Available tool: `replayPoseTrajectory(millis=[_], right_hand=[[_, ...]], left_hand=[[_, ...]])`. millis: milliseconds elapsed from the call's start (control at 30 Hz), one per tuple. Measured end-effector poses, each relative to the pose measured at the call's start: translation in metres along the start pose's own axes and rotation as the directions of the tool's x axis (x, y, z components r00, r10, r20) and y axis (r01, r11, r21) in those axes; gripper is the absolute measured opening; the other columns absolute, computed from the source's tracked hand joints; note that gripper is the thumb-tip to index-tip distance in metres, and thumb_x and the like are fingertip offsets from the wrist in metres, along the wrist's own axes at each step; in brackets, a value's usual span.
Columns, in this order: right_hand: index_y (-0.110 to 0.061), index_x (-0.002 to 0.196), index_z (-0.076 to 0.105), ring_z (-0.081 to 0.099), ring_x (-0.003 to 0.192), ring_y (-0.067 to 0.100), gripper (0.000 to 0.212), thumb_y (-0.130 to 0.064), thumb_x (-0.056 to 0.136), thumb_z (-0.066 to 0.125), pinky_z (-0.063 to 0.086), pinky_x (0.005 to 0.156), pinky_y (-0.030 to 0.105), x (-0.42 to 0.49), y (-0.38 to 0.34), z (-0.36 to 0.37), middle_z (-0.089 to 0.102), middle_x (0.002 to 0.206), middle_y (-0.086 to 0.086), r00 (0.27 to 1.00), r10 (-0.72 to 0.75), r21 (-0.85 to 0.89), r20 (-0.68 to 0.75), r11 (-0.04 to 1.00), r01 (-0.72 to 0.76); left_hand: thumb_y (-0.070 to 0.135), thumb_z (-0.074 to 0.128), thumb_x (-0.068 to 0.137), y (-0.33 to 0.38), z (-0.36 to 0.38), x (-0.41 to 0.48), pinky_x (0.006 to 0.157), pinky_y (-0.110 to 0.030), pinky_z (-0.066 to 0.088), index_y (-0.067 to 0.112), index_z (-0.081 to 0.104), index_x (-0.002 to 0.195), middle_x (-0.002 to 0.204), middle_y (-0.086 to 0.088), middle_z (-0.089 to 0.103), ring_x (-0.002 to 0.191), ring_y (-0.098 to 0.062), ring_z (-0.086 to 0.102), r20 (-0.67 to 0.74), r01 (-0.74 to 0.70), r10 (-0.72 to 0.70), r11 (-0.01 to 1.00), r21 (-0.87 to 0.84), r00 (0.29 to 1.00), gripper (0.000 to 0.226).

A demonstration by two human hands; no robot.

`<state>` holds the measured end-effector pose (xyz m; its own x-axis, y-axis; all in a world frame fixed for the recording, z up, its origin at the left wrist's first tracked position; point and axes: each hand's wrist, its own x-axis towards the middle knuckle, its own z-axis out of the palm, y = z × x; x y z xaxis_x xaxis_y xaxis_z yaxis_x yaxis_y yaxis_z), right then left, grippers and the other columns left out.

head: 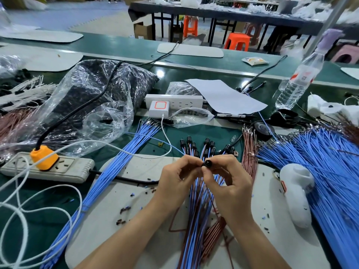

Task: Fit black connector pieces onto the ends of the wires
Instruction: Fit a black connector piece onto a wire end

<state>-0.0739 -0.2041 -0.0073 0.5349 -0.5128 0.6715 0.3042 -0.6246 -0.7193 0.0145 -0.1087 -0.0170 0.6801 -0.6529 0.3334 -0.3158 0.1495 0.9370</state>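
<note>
left hand pinches blue wire tip | right hand beside it pinches black connector | judged: align straight, push till seated

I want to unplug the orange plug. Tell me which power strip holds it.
The grey power strip at the front left, beside the blue wire bundle; the white strip farther back carries a white charger.

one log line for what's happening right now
step: fitting | left hand: pinches connector | right hand: pinches connector | wires: bundle under hands | capped ends: fanned beyond hands
</note>
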Motion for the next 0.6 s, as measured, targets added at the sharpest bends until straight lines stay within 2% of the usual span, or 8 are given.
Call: replayPoseTrajectory(millis=[100, 200, 333, 433, 500, 600], right_hand=[[-0.02, 0.092, 0.062, 0.063, 0.074, 0.006, 0.014, -0.013, 0.081, 0.066, 0.052, 0.07, 0.018, 0.0002, -0.0003, -0.0008, 0.062, 0.086, -0.005, 1.0, 0.0, 0.005, -0.009, 1.0, 0.0], [-0.017, 0.092, 0.062, 0.062, 0.075, 0.007, 0.012, -0.013, 0.081, 0.066, 0.053, 0.07, 0.02, -0.0004, -0.0019, -0.0008, 0.062, 0.086, -0.002, 1.0, -0.016, -0.013, -0.016, 1.0, 0.015], [-0.003, 0.089, 0.066, 0.061, 0.078, 0.006, 0.011, -0.012, 0.082, 0.067, 0.053, 0.07, 0.02, -0.0025, -0.0034, -0.0012, 0.062, 0.086, -0.001, 0.996, -0.085, -0.096, -0.034, 0.992, 0.081], [0.001, 0.088, 0.067, 0.062, 0.077, 0.007, 0.012, -0.009, 0.081, 0.071, 0.054, 0.07, 0.02, -0.0025, -0.0022, -0.0022, 0.063, 0.085, 0.002, 0.995, -0.089, -0.131, -0.047, 0.988, 0.082], [0.001, 0.088, 0.067, 0.062, 0.076, 0.01, 0.012, -0.006, 0.08, 0.071, 0.055, 0.07, 0.023, -0.0011, -0.0002, -0.0023, 0.064, 0.084, 0.004, 0.998, -0.058, -0.164, -0.03, 0.985, 0.052], [-0.001, 0.09, 0.068, 0.063, 0.076, 0.01, 0.013, -0.007, 0.079, 0.071, 0.053, 0.072, 0.021, 0.0005, 0.0029, -0.0026, 0.065, 0.085, 0.004, 0.999, -0.036, -0.207, -0.007, 0.978, 0.034]], left_hand=[[-0.005, 0.062, 0.086, -0.0006, 0.0, -0.0004, 0.074, -0.018, 0.051, 0.027, 0.063, 0.088, 0.077, 0.015, 0.068, 0.077, -0.003, 0.065, 0.019, 0.013, -0.014, 0.999, 0.035, 1.0, 0.033], [-0.006, 0.062, 0.086, -0.001, -0.0011, 0.001, 0.072, -0.017, 0.05, 0.022, 0.063, 0.087, 0.077, 0.009, 0.066, 0.074, -0.002, 0.063, 0.024, -0.011, 0.009, 0.997, 0.079, 1.0, 0.027], [-0.01, 0.061, 0.085, -0.0029, -0.0019, 0.0028, 0.07, -0.013, 0.048, 0.006, 0.065, 0.089, 0.077, -0.001, 0.067, 0.071, 0.0, 0.063, 0.038, -0.008, 0.005, 0.997, 0.081, 0.999, 0.017], [-0.011, 0.06, 0.085, -0.0045, -0.0003, 0.0046, 0.068, -0.012, 0.048, -0.002, 0.066, 0.09, 0.078, -0.008, 0.069, 0.07, 0.0, 0.064, 0.035, 0.002, -0.005, 0.996, 0.088, 0.999, 0.012], [-0.009, 0.06, 0.086, -0.0048, 0.0006, 0.0059, 0.068, -0.011, 0.048, 0.001, 0.066, 0.094, 0.08, -0.007, 0.07, 0.071, 0.002, 0.065, 0.018, -0.01, 0.009, 0.994, 0.106, 1.0, 0.014], [-0.003, 0.054, 0.09, -0.0029, 0.0009, 0.003, 0.076, -0.019, 0.053, 0.014, 0.06, 0.111, 0.096, 0.003, 0.071, 0.085, -0.005, 0.069, -0.027, -0.097, 0.099, 0.994, 0.051, 0.995, 0.027]])
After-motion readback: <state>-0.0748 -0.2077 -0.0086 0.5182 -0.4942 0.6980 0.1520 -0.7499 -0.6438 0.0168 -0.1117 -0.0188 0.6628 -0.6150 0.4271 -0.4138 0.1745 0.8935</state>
